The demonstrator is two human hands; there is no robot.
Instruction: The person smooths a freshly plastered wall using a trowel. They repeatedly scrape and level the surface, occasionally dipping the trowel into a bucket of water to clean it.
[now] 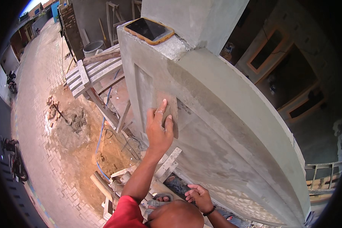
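A motorcycle (15, 161) stands at the far left beside a paved lane (36, 102). On the ground right of the lane, a shovel (61, 114) lies by a grey mortar heap (76, 121), and a blue hose (98, 150) winds over the sand (88, 159). Next comes a timber trestle (98, 70), with a bucket (94, 47) behind its upper edge. A phone (150, 29) in a yellow-orange case lies screen up on the left end of the top of the plastered wall (231, 148).

Below the phone, the left hand (159, 125) grips a hand float (172, 107), fingers spread over its back. The float is flat, rectangular and brownish grey, with straight edges; it seems to be wood, though its material is hard to tell. It sits against the wall's face, on the band between the narrow left recess and the upper left corner of the larger one. Lower and to the right, the right hand (199, 197) is apart from the wall, fingers loosely bent, apparently holding nothing, a dark bracelet (209, 211) at its wrist.
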